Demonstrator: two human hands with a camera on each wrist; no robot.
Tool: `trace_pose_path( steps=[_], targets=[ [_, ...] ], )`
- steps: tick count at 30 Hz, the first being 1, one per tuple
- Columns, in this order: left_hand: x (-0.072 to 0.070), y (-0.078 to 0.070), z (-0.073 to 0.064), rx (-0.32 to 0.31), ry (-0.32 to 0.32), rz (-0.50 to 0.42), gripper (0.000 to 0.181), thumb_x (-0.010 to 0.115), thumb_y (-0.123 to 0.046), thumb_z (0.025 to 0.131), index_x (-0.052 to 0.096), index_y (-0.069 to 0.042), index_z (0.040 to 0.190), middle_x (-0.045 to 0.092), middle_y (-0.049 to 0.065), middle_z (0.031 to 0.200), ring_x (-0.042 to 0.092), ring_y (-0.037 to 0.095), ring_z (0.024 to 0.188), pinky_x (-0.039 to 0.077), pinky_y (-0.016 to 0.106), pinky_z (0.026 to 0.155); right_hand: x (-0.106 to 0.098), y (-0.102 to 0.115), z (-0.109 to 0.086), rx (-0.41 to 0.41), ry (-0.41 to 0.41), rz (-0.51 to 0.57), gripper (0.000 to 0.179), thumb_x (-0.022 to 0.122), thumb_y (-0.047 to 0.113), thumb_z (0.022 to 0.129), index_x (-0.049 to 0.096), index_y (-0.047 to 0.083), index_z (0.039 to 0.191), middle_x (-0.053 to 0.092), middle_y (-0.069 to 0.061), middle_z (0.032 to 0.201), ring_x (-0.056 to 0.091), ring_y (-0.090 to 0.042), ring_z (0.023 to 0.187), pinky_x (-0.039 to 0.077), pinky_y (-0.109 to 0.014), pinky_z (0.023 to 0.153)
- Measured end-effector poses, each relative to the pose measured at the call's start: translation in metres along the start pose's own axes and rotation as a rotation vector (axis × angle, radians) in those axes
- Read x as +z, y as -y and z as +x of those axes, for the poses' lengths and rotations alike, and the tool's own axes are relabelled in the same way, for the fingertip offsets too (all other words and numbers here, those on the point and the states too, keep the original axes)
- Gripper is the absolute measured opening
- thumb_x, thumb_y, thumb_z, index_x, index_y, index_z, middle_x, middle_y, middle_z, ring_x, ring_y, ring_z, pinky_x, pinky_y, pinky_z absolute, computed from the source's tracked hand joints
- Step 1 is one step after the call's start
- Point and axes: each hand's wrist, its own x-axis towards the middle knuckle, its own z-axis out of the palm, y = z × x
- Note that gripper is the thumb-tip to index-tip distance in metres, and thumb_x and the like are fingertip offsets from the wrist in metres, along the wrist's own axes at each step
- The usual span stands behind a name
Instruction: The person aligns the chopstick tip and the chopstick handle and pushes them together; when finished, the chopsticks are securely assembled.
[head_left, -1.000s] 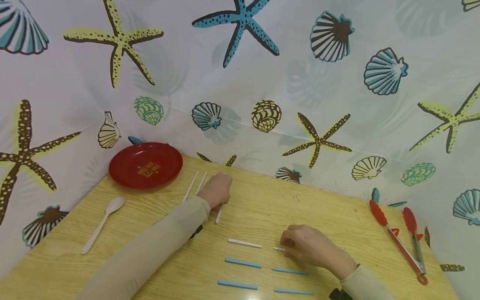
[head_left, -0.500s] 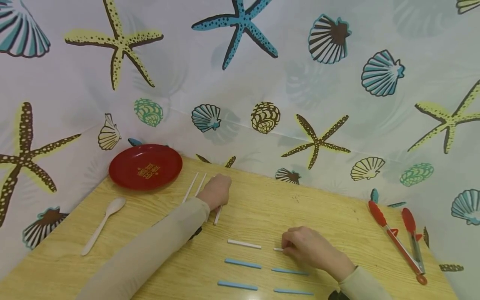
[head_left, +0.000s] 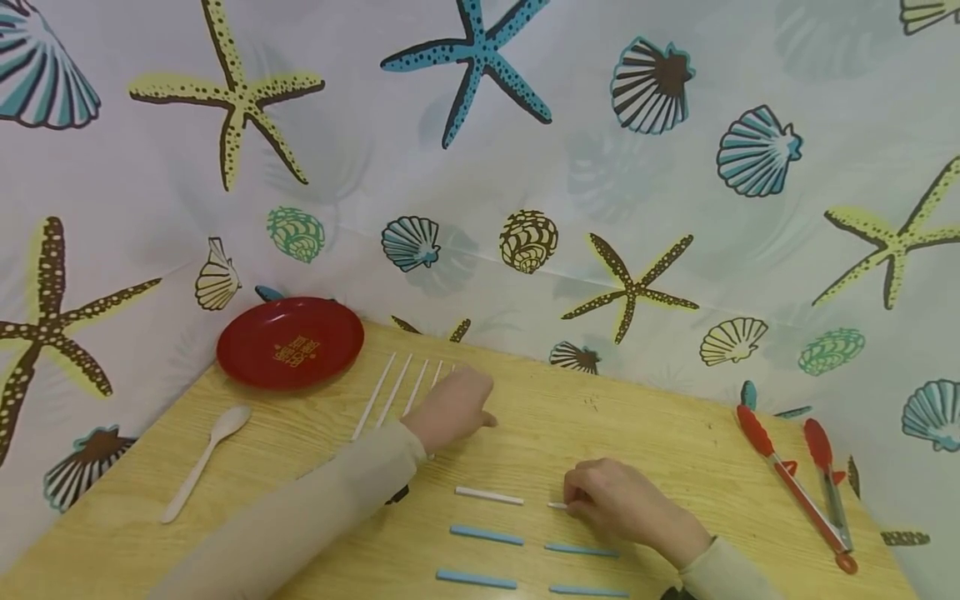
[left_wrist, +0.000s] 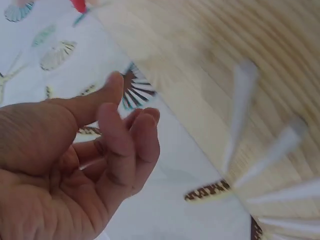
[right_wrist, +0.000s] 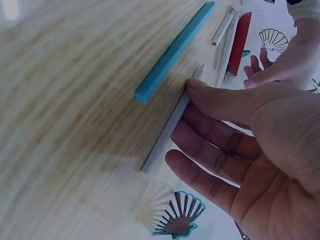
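My left hand [head_left: 453, 408] is above several long white sticks [head_left: 374, 396] lying side by side on the table. In the left wrist view its fingers are loosely bent and hold nothing, and several white sticks [left_wrist: 241, 102] lie apart from it. My right hand [head_left: 618, 502] pinches a short white stick [right_wrist: 167, 131] with its thumb and fingers, down at the table; in the head view only the stick's left end shows. Left of it lies another short white stick [head_left: 489, 496]. Nearer me are blue sticks in two rows, including an upper left one [head_left: 486, 535] and an upper right one [head_left: 581, 550].
A red plate [head_left: 255, 367] sits at the back left of the wooden table [head_left: 600, 417]. A white spoon [head_left: 206, 458] lies in front of it. Two red-tipped tongs [head_left: 798, 492] are at the right edge. Behind hangs a shell-patterned cloth [head_left: 450, 183].
My left hand has let go of a white stick and moved a little right, showing more of the row. My right hand stays at its short stick. The head view has tilted slightly up.
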Motion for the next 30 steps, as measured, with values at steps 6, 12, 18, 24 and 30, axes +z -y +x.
trace_pose_path(
  steps=[6,12,18,24,30],
  targets=[
    [0.006,-0.016,-0.012,0.163,0.113,-0.046,0.034,0.083,-0.03,0.082,0.057,-0.013,0.067,0.053,-0.005,0.063,0.045,0.009,0.054,0.042,0.026,0.053,0.0,0.0,0.001,0.002,0.003,-0.015,0.019,0.076,0.01,0.087,0.062,0.019,0.079,0.056,0.015,0.077,0.046,0.001,0.064,0.044,-0.02,0.057],
    [0.019,-0.013,-0.024,0.225,0.181,-0.059,0.032,0.086,-0.026,0.078,0.059,-0.014,0.067,0.054,-0.008,0.062,0.047,0.007,0.054,0.043,0.024,0.052,0.0,0.0,0.001,0.005,0.015,-0.017,0.018,0.076,0.01,0.087,0.063,0.019,0.079,0.055,0.015,0.077,0.046,0.001,0.063,0.044,-0.019,0.057],
    [0.032,-0.018,-0.032,0.284,0.188,-0.011,0.033,0.087,-0.029,0.075,0.059,-0.015,0.068,0.054,-0.011,0.063,0.049,0.004,0.055,0.043,0.019,0.05,0.0,0.001,0.001,-0.006,0.003,-0.02,0.02,0.077,0.009,0.087,0.062,0.019,0.078,0.055,0.014,0.076,0.045,0.001,0.064,0.044,-0.019,0.057],
    [0.039,-0.025,-0.036,0.322,0.174,0.043,0.034,0.086,-0.025,0.078,0.055,-0.017,0.067,0.05,-0.012,0.063,0.048,0.003,0.056,0.043,0.018,0.052,0.001,0.001,0.0,-0.005,0.004,-0.017,0.02,0.077,0.009,0.087,0.061,0.019,0.078,0.055,0.014,0.076,0.045,0.001,0.064,0.043,-0.019,0.057],
    [0.042,-0.028,-0.037,0.321,0.166,0.078,0.029,0.083,-0.017,0.081,0.059,-0.015,0.067,0.052,-0.011,0.063,0.049,0.002,0.055,0.044,0.018,0.052,0.002,0.001,-0.001,-0.005,-0.002,-0.018,0.02,0.076,0.008,0.087,0.062,0.018,0.079,0.055,0.014,0.077,0.046,0.001,0.064,0.044,-0.02,0.057]
  ],
)
